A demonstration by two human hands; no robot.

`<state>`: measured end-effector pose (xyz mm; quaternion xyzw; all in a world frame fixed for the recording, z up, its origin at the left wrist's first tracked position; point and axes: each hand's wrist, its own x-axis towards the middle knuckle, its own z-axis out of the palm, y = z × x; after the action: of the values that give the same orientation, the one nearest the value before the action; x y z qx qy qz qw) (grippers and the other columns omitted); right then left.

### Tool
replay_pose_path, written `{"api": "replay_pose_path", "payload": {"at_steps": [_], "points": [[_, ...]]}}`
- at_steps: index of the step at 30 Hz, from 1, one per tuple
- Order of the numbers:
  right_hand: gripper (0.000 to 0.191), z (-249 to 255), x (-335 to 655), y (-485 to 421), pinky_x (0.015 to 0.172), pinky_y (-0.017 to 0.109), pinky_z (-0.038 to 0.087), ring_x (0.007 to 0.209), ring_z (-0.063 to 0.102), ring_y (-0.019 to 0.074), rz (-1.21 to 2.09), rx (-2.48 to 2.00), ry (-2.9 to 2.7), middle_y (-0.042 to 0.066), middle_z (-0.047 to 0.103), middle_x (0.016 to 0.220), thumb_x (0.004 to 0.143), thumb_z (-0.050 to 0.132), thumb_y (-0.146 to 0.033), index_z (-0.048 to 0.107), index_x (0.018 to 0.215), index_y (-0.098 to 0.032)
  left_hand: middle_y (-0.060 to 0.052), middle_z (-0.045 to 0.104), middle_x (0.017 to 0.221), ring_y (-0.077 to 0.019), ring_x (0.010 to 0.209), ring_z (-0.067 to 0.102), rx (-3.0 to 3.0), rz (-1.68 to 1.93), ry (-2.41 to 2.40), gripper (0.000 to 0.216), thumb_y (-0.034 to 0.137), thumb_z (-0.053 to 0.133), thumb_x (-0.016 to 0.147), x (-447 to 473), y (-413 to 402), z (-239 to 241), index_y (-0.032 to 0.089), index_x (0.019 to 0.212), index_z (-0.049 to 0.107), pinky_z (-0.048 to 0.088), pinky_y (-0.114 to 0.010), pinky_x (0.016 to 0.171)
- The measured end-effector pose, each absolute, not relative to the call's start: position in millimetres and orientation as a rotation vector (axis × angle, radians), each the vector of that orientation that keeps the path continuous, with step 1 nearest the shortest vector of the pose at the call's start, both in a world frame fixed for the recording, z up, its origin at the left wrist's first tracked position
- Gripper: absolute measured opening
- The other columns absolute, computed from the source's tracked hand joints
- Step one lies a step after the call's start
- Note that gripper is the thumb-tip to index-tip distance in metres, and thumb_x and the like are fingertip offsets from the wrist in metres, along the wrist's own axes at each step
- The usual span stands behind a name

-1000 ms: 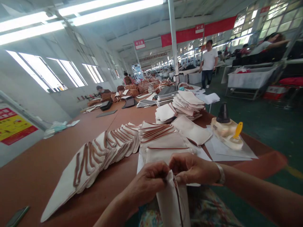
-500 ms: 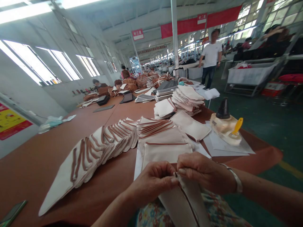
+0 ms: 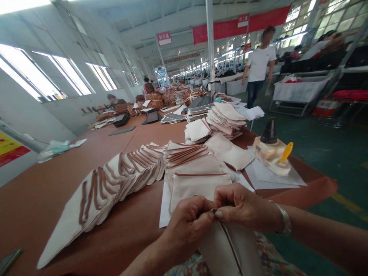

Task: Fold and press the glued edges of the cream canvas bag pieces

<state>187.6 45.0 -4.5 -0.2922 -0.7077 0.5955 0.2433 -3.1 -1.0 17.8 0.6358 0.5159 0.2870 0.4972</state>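
Observation:
My left hand (image 3: 188,226) and my right hand (image 3: 241,207) meet at the near table edge, both pinching the top corner of a cream fabric piece (image 3: 230,249) with a brown trimmed edge that hangs down over my lap. Fingers of both hands are closed on it. A silver bracelet (image 3: 284,220) circles my right wrist. Just beyond my hands lies a stack of like cream pieces (image 3: 195,168) on white paper.
A long fanned row of trimmed cream pieces (image 3: 115,184) crosses the brown table (image 3: 57,199). A glue pot with a yellow-handled brush (image 3: 273,149) stands on paper at right. More stacks (image 3: 227,120) lie farther back. A person in a white shirt (image 3: 258,65) walks the aisle.
The fabric piece has turned from hanging upright to slanting right across my lap. My hands stay pinched together on its top corner and have shifted slightly right.

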Motion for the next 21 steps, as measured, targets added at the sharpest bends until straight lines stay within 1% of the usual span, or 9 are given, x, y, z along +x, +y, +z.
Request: {"api": "replay_pose_path", "payload": {"at_steps": [2, 4, 7, 9, 12, 14, 16, 18, 21], "points": [[0.009, -6, 188, 44, 0.052, 0.019, 0.030, 0.060, 0.040, 0.0084, 1.569, -0.836, -1.943, -0.004, 0.051, 0.065, 0.078, 0.064, -0.017, 0.058, 0.075, -0.012, 0.003, 0.051, 0.067, -0.0106, 0.065, 0.043, 1.659, 0.716, 1.264, 0.012, 0.015, 0.054, 0.080, -2, -1, 15, 0.015, 0.070, 0.060, 0.034, -0.022, 0.061], [0.001, -8, 189, 42, 0.052, 0.019, 0.032, 0.060, 0.043, 0.0086, 1.495, -0.848, -1.944, -0.003, 0.054, 0.066, 0.078, 0.062, -0.012, 0.061, 0.077, -0.012, 0.004, 0.049, 0.065, -0.0098, 0.063, 0.042, 1.721, 0.713, 1.242, 0.014, 0.012, 0.052, 0.081, -3, 0, 12, 0.015, 0.069, 0.061, 0.034, -0.021, 0.061], [0.004, -12, 192, 38, 0.056, 0.019, 0.036, 0.062, 0.047, 0.0093, 1.415, -0.765, -1.939, -0.002, 0.057, 0.068, 0.080, 0.060, -0.010, 0.064, 0.081, -0.012, 0.004, 0.049, 0.065, -0.0099, 0.063, 0.042, 1.658, 0.693, 1.207, 0.018, 0.011, 0.050, 0.081, -7, 1, 11, 0.015, 0.074, 0.065, 0.035, -0.020, 0.062], [0.006, -14, 194, 37, 0.060, 0.019, 0.040, 0.064, 0.049, 0.0100, 1.362, -0.644, -1.948, -0.001, 0.058, 0.071, 0.082, 0.059, -0.009, 0.063, 0.083, -0.013, 0.002, 0.053, 0.067, -0.0111, 0.066, 0.045, 1.576, 0.700, 1.165, 0.022, 0.012, 0.048, 0.083, -8, 2, 13, 0.015, 0.076, 0.068, 0.036, -0.020, 0.065], [0.008, -18, 198, 39, 0.066, 0.021, 0.043, 0.070, 0.054, 0.0114, 1.206, -0.451, -2.019, 0.002, 0.058, 0.077, 0.088, 0.056, -0.010, 0.063, 0.088, -0.014, -0.002, 0.058, 0.071, -0.0135, 0.070, 0.049, 1.411, 0.709, 1.095, 0.033, 0.026, 0.045, 0.092, -8, 5, 15, 0.013, 0.073, 0.069, 0.038, -0.022, 0.068], [0.010, -20, 200, 42, 0.065, 0.022, 0.042, 0.069, 0.053, 0.0114, 1.073, -0.384, -2.096, 0.003, 0.055, 0.078, 0.092, 0.053, -0.013, 0.062, 0.090, -0.015, -0.003, 0.057, 0.070, -0.0133, 0.067, 0.047, 1.244, 0.656, 1.055, 0.035, 0.037, 0.051, 0.092, -7, 7, 12, 0.012, 0.075, 0.068, 0.037, -0.023, 0.064], [0.013, -24, 203, 44, 0.061, 0.022, 0.039, 0.065, 0.050, 0.0115, 0.956, -0.377, -2.173, 0.003, 0.052, 0.077, 0.094, 0.050, -0.015, 0.061, 0.089, -0.015, 0.000, 0.053, 0.067, -0.0110, 0.062, 0.042, 1.140, 0.611, 1.062, 0.034, 0.044, 0.064, 0.084, -7, 10, 4, 0.012, 0.076, 0.066, 0.033, -0.022, 0.059], [0.014, -28, 205, 45, 0.058, 0.023, 0.036, 0.064, 0.047, 0.0123, 0.856, -0.374, -2.254, 0.004, 0.052, 0.078, 0.094, 0.048, -0.015, 0.061, 0.088, -0.016, 0.002, 0.050, 0.064, -0.0097, 0.059, 0.037, 1.135, 0.591, 1.115, 0.039, 0.050, 0.073, 0.076, -8, 11, -4, 0.012, 0.075, 0.064, 0.028, -0.022, 0.056], [0.015, -33, 208, 45, 0.058, 0.025, 0.035, 0.066, 0.046, 0.0137, 0.785, -0.324, -2.319, 0.005, 0.054, 0.079, 0.093, 0.047, -0.014, 0.060, 0.088, -0.018, 0.003, 0.047, 0.061, -0.0093, 0.057, 0.035, 1.171, 0.561, 1.167, 0.042, 0.052, 0.076, 0.071, -9, 10, -10, 0.013, 0.076, 0.062, 0.024, -0.022, 0.053]]}}
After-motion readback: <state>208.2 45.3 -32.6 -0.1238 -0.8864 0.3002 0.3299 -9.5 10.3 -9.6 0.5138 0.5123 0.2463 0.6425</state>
